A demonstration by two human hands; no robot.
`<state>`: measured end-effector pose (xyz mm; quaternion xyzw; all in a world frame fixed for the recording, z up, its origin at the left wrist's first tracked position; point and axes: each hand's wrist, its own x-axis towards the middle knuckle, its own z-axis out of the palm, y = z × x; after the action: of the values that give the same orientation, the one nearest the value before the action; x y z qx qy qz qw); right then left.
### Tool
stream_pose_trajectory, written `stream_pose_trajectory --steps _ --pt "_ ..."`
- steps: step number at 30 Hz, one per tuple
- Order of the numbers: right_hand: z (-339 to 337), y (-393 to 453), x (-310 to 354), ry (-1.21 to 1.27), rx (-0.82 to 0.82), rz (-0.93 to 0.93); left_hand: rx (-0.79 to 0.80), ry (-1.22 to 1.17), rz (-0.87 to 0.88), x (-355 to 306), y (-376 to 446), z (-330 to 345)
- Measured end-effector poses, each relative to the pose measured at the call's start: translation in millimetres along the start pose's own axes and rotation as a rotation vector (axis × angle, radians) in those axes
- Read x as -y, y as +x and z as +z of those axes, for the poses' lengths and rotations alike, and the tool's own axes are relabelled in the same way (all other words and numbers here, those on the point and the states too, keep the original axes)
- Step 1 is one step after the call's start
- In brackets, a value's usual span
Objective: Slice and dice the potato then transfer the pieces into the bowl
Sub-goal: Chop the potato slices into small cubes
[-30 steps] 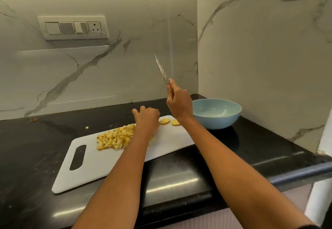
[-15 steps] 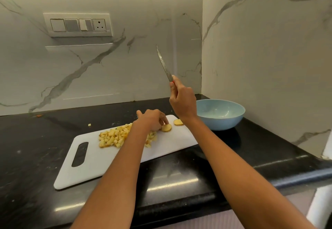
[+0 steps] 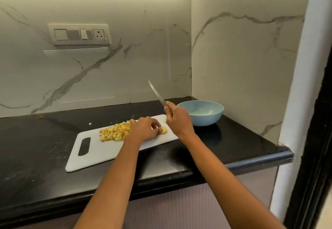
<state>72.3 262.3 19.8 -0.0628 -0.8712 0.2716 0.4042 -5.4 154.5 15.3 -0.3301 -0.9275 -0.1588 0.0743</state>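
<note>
A white cutting board (image 3: 100,149) lies on the black counter, with a pile of diced potato (image 3: 115,131) on its middle. My left hand (image 3: 143,128) rests on the board to the right of the pile, its fingertips pinching a round potato slice (image 3: 163,130). My right hand (image 3: 177,119) grips a knife (image 3: 156,93) by the handle, blade raised and pointing up-left above the board's right end. A light blue bowl (image 3: 213,119) stands just right of the board; its inside looks empty.
The black counter (image 3: 36,149) ends at a rounded front edge and a corner at the right. One stray potato bit (image 3: 90,124) lies behind the board. Marble walls close in at the back and right, with a switch panel (image 3: 79,34) on the back wall.
My left hand has slid right from the diced pile to the round slice and taken hold of it. The right hand still holds the knife raised. The camera has tilted.
</note>
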Motion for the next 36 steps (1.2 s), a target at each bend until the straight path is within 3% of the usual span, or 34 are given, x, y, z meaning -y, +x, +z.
stream_pose_trajectory --steps 6,12,23,36 --pt "-9 -31 2 -0.165 0.215 0.236 -0.139 0.112 -0.056 1 -19 2" --pt "-24 -50 15 -0.393 0.303 0.168 -0.3 0.028 -0.035 -1 -23 3" --pt "-30 -53 28 -0.505 0.392 0.217 -0.138 0.01 -0.029 1 -17 8" --pt "-31 -58 35 -0.586 0.39 0.132 -0.134 0.011 -0.057 -5 -21 5"
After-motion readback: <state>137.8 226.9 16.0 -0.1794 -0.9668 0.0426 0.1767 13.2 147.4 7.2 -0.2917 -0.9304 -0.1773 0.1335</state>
